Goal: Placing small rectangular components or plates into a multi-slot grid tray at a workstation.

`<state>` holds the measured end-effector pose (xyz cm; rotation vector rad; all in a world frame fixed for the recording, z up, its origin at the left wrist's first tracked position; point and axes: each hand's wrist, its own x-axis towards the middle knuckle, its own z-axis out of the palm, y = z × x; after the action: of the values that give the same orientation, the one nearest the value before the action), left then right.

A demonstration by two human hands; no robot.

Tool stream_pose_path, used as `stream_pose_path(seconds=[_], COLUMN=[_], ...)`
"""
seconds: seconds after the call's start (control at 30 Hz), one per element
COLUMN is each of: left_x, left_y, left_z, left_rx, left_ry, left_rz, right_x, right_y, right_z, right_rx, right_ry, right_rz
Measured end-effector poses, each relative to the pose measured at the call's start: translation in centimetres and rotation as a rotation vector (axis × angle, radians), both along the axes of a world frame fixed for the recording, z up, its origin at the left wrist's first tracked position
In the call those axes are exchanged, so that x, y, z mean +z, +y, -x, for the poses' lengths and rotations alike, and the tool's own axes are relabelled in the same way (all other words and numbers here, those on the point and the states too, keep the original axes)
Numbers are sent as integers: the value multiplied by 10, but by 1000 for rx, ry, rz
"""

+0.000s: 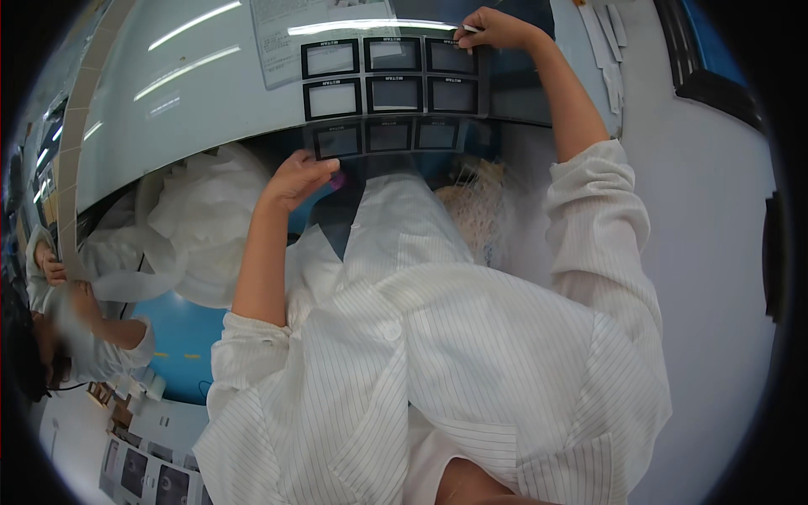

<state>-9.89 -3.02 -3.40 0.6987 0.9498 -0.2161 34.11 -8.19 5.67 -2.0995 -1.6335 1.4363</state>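
Note:
A clear sheet carries rows of black rectangular frames with see-through middles. It lies on the pale table, and its nearest row hangs out past the table's front edge. My left hand is closed on the sheet's near left corner, thumb on top. At the sheet's far right, my right hand pinches a slim white stick-like piece beside the far right frame. Its exact kind is too small to make out.
A printed paper lies under the sheet's far left. A dark panel is right of it. Below the table's left stands a bin lined with a white bag. Another person works at far left. Loose strips lie at far right.

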Motion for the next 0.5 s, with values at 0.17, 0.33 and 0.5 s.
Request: stream_pose_path(seconds=[0.17, 0.33, 0.5], left_x=[-18, -7, 27], left_y=[2, 8, 3], left_z=[0, -8, -18], left_rx=[140, -88, -14], left_ry=[-162, -185, -208], left_rz=[-178, -214, -64], right_x=[0, 1, 0], right_y=[0, -12, -6], right_z=[-2, -10, -1], right_rx=[20, 252, -115], right_ry=[29, 245, -300], right_rz=[-2, -394, -108])
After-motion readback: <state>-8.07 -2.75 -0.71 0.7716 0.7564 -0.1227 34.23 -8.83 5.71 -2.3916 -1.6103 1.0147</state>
